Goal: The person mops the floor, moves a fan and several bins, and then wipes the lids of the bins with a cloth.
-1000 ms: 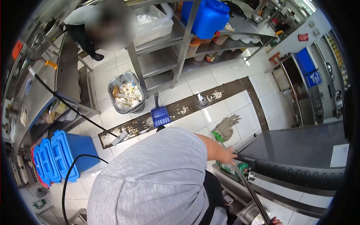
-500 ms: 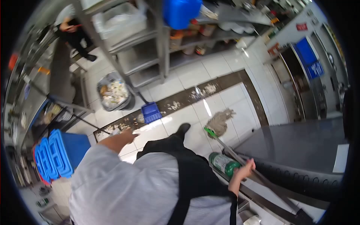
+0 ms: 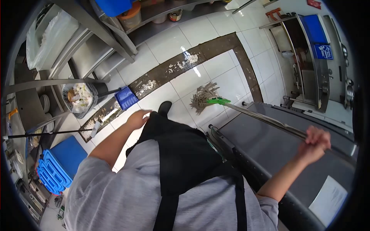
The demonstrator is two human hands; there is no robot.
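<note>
Head view: my right hand [image 3: 316,142] clenches the mop [image 3: 266,118], strands [image 3: 203,96] on the floor [image 3: 227,81] right of the dustpan [image 3: 126,98]. My left hand [image 3: 137,119], fingers loosely uncurled, hangs nearer the dustpan, beside my apron [image 3: 181,154].

Glossy white tile is seen on the floor [image 3: 231,82]; the dustpan [image 3: 126,98] is made of blue plastic.

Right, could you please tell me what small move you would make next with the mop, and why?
I would probably bring the left hand across to the mop handle: only the right hand grips it, well away from the mop head, while the left looks empty beside the black apron. Two hands should steady it better.
</note>
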